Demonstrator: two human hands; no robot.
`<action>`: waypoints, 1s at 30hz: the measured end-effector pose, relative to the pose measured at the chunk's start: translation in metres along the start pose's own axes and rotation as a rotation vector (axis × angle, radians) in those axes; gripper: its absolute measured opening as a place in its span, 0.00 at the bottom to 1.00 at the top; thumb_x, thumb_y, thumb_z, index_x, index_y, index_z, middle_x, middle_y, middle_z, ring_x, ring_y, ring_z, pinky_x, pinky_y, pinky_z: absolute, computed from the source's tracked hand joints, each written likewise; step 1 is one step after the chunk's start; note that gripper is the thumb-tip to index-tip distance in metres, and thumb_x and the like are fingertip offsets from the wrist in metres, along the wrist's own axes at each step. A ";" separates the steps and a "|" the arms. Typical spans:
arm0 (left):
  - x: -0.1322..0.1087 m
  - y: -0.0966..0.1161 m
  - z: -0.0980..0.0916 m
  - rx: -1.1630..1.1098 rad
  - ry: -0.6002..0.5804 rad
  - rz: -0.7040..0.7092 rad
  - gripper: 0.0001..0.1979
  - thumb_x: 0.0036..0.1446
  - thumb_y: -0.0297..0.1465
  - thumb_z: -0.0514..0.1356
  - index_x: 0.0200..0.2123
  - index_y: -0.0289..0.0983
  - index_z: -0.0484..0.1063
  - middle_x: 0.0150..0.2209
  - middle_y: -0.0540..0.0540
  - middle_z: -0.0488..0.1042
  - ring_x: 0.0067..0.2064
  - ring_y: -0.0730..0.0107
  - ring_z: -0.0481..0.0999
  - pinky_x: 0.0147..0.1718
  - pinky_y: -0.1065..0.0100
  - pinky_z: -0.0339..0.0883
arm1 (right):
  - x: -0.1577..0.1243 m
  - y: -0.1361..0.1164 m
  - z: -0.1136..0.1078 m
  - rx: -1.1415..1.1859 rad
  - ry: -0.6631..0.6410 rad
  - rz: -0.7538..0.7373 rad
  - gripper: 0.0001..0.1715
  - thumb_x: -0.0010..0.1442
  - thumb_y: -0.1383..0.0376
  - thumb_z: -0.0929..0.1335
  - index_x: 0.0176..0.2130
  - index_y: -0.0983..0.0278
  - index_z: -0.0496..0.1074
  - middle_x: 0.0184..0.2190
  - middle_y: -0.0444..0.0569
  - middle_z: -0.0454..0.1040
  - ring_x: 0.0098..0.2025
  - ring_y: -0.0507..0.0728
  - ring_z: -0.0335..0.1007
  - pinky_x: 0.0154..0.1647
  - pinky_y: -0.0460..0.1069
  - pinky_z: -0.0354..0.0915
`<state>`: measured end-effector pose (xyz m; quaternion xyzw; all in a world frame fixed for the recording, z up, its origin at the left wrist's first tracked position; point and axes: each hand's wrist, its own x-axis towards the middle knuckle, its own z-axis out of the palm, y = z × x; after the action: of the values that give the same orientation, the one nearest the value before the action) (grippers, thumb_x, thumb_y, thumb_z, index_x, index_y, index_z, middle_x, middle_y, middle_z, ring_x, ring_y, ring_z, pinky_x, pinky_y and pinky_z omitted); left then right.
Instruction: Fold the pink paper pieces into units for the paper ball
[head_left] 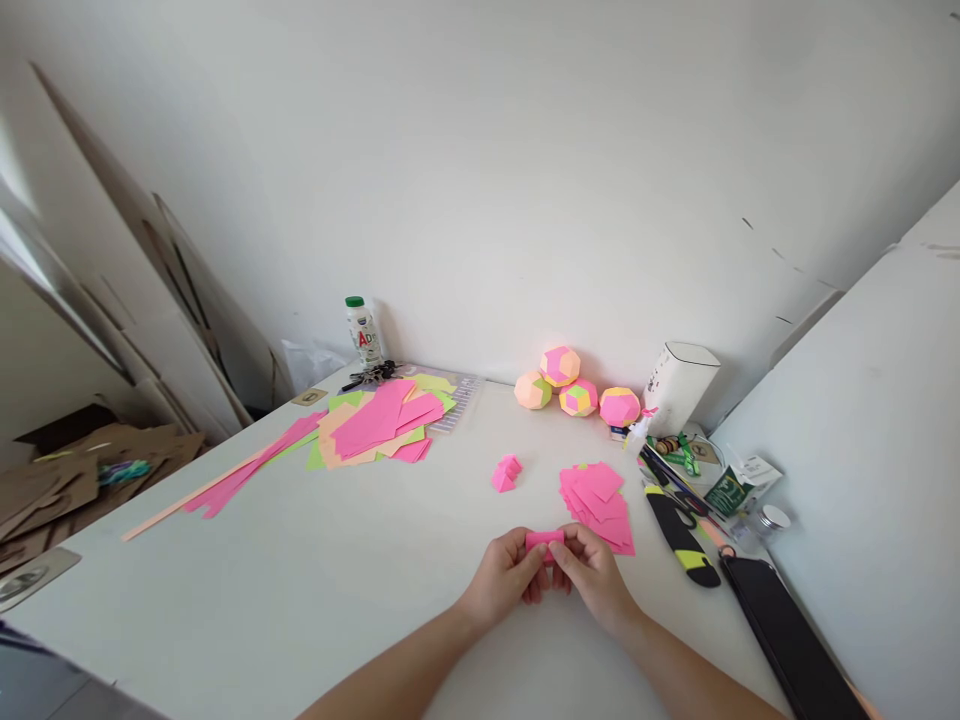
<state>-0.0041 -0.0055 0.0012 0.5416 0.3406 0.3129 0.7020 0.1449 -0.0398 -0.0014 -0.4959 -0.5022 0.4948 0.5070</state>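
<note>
Both my hands meet low over the white table [315, 590], pinching one small folded pink paper piece [544, 540] between them. My left hand [506, 578] grips its left end, my right hand [592, 572] its right end, fingers closed on it. Just beyond my right hand lies a stack of pink paper squares [596, 505]. A small folded pink paper unit [506, 473] sits a little farther back, apart from my hands.
Several pink, orange and green paper balls [577, 390] rest against the wall. A spread of coloured paper sheets [382, 425] and long strips [225, 485] lies at left, with a bottle [364, 332] and keys [371, 375]. Scissors [679, 535], a white container [679, 385] and clutter crowd the right edge.
</note>
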 end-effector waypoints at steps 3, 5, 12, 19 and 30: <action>-0.001 0.000 0.000 0.005 -0.003 -0.004 0.20 0.52 0.48 0.55 0.29 0.36 0.62 0.19 0.51 0.70 0.19 0.75 0.66 0.20 0.71 0.59 | 0.000 0.000 0.001 -0.003 0.012 0.000 0.17 0.56 0.52 0.67 0.30 0.64 0.65 0.18 0.42 0.69 0.18 0.51 0.64 0.19 0.45 0.60; -0.001 0.000 0.000 0.006 -0.002 -0.010 0.20 0.53 0.48 0.55 0.29 0.36 0.63 0.19 0.51 0.70 0.19 0.75 0.66 0.20 0.71 0.60 | 0.000 0.000 0.001 -0.002 0.014 0.001 0.17 0.56 0.52 0.67 0.30 0.64 0.65 0.18 0.42 0.70 0.18 0.51 0.64 0.19 0.45 0.60; -0.002 0.001 0.000 0.029 0.002 -0.024 0.20 0.52 0.49 0.55 0.30 0.35 0.64 0.20 0.50 0.71 0.20 0.74 0.67 0.21 0.71 0.61 | -0.001 -0.001 0.002 -0.004 0.008 -0.015 0.17 0.56 0.52 0.67 0.30 0.63 0.66 0.17 0.41 0.70 0.18 0.51 0.64 0.19 0.46 0.60; -0.002 0.002 0.000 0.008 -0.001 -0.006 0.19 0.53 0.47 0.55 0.31 0.35 0.64 0.19 0.52 0.69 0.20 0.76 0.66 0.21 0.72 0.60 | 0.000 -0.001 0.003 -0.005 0.020 -0.012 0.17 0.57 0.52 0.66 0.29 0.63 0.65 0.17 0.41 0.69 0.18 0.51 0.64 0.19 0.45 0.60; -0.004 0.004 0.001 0.005 0.000 -0.007 0.18 0.53 0.46 0.56 0.29 0.35 0.64 0.18 0.52 0.69 0.20 0.75 0.65 0.21 0.72 0.59 | -0.001 -0.001 0.003 -0.009 0.015 -0.018 0.16 0.58 0.54 0.66 0.29 0.63 0.65 0.18 0.41 0.69 0.18 0.50 0.63 0.18 0.45 0.59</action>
<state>-0.0061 -0.0081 0.0060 0.5421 0.3432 0.3097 0.7017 0.1424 -0.0403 -0.0003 -0.4973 -0.5050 0.4841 0.5131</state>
